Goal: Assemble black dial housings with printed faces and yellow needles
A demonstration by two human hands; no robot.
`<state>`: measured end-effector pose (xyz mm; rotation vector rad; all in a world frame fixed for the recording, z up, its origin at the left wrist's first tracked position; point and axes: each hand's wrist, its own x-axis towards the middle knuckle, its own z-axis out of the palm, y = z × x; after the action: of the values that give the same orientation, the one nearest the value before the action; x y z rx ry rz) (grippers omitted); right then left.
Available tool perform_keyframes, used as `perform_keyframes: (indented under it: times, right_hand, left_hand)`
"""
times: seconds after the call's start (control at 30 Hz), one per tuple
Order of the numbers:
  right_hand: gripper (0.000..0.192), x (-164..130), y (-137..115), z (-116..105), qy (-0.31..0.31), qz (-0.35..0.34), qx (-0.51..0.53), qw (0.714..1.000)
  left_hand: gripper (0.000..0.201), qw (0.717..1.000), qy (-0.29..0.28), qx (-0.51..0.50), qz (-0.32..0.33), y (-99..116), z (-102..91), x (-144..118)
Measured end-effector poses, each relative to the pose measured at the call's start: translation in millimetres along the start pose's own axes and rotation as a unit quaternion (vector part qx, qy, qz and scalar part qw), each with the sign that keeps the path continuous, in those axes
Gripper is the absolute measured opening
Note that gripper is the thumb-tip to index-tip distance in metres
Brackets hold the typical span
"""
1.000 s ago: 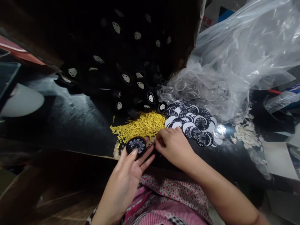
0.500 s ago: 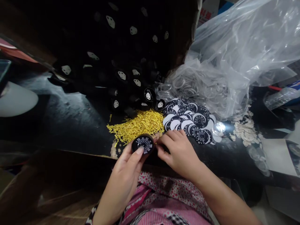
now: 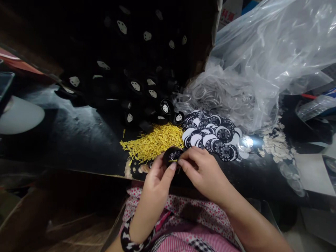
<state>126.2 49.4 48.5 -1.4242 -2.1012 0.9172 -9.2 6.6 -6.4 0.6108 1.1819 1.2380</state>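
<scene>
Between finger and thumb, my left hand point(image 3: 159, 175) grips a round black gauge point(image 3: 170, 155) whose dial carries white numbers. My right hand point(image 3: 201, 168) is closed in a pinch on a thin yellow pointer point(image 3: 172, 161), which lies across the gauge's face. Whether the pointer is seated on the gauge I cannot tell. Just beyond my left hand is a heap of yellow pointers point(image 3: 154, 141). Past my right hand lies a pile of black and white dial discs point(image 3: 210, 134).
A large dark box point(image 3: 199, 52) holds black gauge bodies with pale plates. Clear rings point(image 3: 207, 96) fill a plastic bag point(image 3: 262, 66) at the back right. Small cream-coloured parts point(image 3: 275, 141) and a white box point(image 3: 312, 171) sit on the right. The table edge point(image 3: 105, 172) runs in front.
My left hand has moved right with the gauge and tilted it toward my right hand. A yellow pointer now shows across the dial at my right fingertips.
</scene>
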Motion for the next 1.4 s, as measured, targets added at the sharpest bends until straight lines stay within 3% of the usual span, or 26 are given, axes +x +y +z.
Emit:
perform_keyframes:
  times: [0.3,0.43,0.53,0.63,0.73,0.8,0.9,1.0,1.2,1.3,1.37,1.4]
  right_hand:
    - [0.017,-8.9,-5.8,0.6,0.003,0.007,0.051,0.999]
    - [0.018,-15.6,-7.4,7.7,0.004,0.016,0.06,0.998]
    - [0.019,-15.7,-7.9,10.1,0.017,0.031,0.069,0.997]
    - [0.023,-11.4,-7.1,6.3,0.013,0.041,0.062,0.997]
    - [0.009,-6.2,-4.4,-0.9,0.026,-0.018,0.004,0.999]
    - [0.009,-3.0,-1.6,-4.2,0.031,-0.078,-0.065,0.994]
    - [0.013,2.6,2.2,-4.4,0.026,-0.131,-0.177,0.975]
    - [0.018,9.1,1.8,-2.3,0.021,-0.149,-0.225,0.963]
    - [0.009,19.4,-4.6,-15.1,-0.001,-0.02,-0.148,0.989]
    - [0.01,31.1,10.3,-33.6,-0.057,-0.01,-0.066,0.996]
    - [0.015,47.8,30.0,-46.5,-0.021,-0.006,-0.08,0.997]
    - [0.018,58.6,41.4,-52.2,0.031,0.014,-0.13,0.991]
  left_hand:
    - [0.021,0.974,0.027,0.191,0.116,17.8,-0.3,-7.9]
    - [0.023,0.956,0.024,0.259,0.135,20.9,-2.7,-10.9]
    - [0.022,0.958,0.021,0.26,0.116,23.9,-3.6,-9.8]
    - [0.028,0.982,-0.003,0.184,0.037,23.7,-4.7,-5.2]
    - [0.044,0.995,-0.029,0.07,-0.072,20.7,-7.6,-1.2]
    - [0.05,0.994,-0.036,0.034,-0.102,18.3,-10.4,-0.5]
    - [0.047,0.995,-0.012,0.045,-0.091,14.6,-12.9,-1.9]
    - [0.038,0.992,0.046,0.058,-0.105,11.4,-7.8,-2.8]
    - [0.036,0.991,0.034,0.088,-0.096,11.1,9.3,10.1]
    - [0.043,0.987,0.016,0.144,-0.075,11.4,5.5,20.5]
    - [0.048,0.987,-0.001,0.146,-0.073,8.8,1.3,25.3]
    - [0.049,0.988,-0.011,0.138,-0.074,6.3,-0.4,26.8]
